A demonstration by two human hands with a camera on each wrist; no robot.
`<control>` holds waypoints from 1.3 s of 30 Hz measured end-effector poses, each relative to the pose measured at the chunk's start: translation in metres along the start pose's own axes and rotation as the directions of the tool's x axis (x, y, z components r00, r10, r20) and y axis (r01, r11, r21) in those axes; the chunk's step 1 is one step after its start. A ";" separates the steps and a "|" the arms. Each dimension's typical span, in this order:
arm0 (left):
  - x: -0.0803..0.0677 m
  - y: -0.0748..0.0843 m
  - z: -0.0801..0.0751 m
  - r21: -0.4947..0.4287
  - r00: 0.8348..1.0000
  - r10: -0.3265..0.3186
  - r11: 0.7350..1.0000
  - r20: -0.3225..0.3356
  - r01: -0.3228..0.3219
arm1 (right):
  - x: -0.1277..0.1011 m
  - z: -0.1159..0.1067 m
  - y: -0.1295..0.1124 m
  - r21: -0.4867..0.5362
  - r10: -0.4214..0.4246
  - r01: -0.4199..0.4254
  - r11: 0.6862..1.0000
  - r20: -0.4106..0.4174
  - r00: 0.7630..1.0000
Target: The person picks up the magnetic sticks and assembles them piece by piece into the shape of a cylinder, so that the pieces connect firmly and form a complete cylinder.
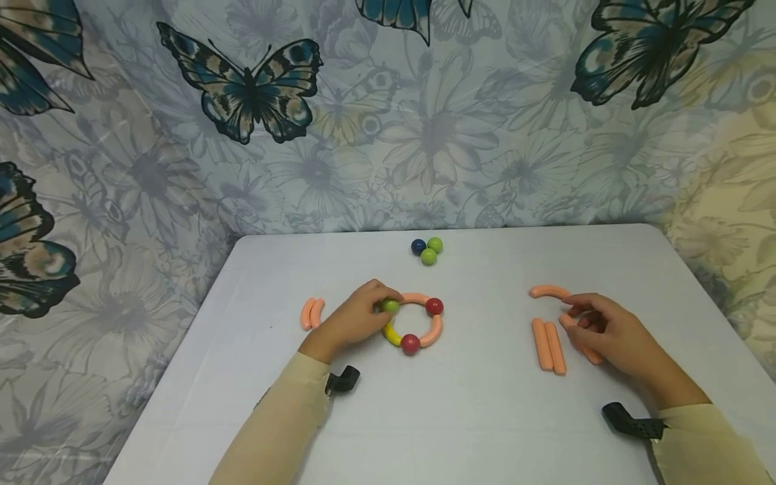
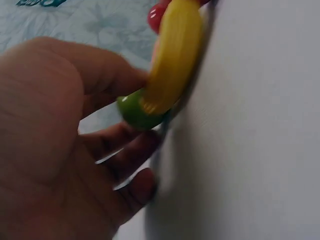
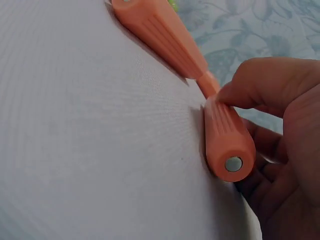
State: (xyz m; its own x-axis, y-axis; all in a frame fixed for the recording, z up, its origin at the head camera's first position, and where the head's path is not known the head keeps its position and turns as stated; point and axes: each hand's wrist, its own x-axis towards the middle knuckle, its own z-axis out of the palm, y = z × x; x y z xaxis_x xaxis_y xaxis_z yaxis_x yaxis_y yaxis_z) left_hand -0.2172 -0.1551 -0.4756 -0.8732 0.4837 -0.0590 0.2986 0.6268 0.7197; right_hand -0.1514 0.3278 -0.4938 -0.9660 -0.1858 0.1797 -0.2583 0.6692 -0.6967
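A ring of toy pieces (image 1: 415,325) lies on the white table (image 1: 473,417): orange arcs, a yellow arc (image 1: 391,334), two red balls (image 1: 434,306) and a green ball (image 1: 390,305). My left hand (image 1: 377,308) pinches the green ball at the ring's left side. The left wrist view shows that green ball (image 2: 134,112) between my fingers, joined to the yellow arc (image 2: 175,55). My right hand (image 1: 576,320) grips a straight orange stick (image 1: 593,355) lying on the table at the right. Close up, the stick (image 3: 227,142) has a metal disc in its end, with my fingertip pressing on top.
Two more straight orange sticks (image 1: 549,345) lie just left of my right hand, and an orange arc (image 1: 548,292) beyond it. Two short orange arcs (image 1: 311,313) sit left of the ring. A blue and two green balls (image 1: 428,249) rest near the far edge.
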 end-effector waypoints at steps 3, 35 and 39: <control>-0.005 -0.003 -0.012 -0.018 0.995 -0.027 0.999 0.101 0.029 | 0.001 -0.002 -0.003 -0.032 0.015 -0.014 0.999 0.028 0.999; -0.002 -0.003 0.006 -0.034 1.000 -0.009 0.999 -0.001 0.009 | 0.003 -0.004 -0.023 -0.091 0.199 -0.195 0.977 0.033 0.980; -0.002 -0.001 0.008 -0.029 1.000 -0.007 1.000 -0.017 0.006 | 0.003 -0.006 -0.029 -0.074 0.192 -0.192 0.979 0.001 0.981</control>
State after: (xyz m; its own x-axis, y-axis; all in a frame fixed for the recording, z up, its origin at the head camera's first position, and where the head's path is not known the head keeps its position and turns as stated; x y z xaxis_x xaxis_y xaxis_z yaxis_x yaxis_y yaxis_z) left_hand -0.2127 -0.1524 -0.4816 -0.8818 0.4687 -0.0521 0.2815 0.6116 0.7394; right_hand -0.1471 0.3116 -0.4686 -0.9977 -0.0543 0.0415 -0.0682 0.7437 -0.6651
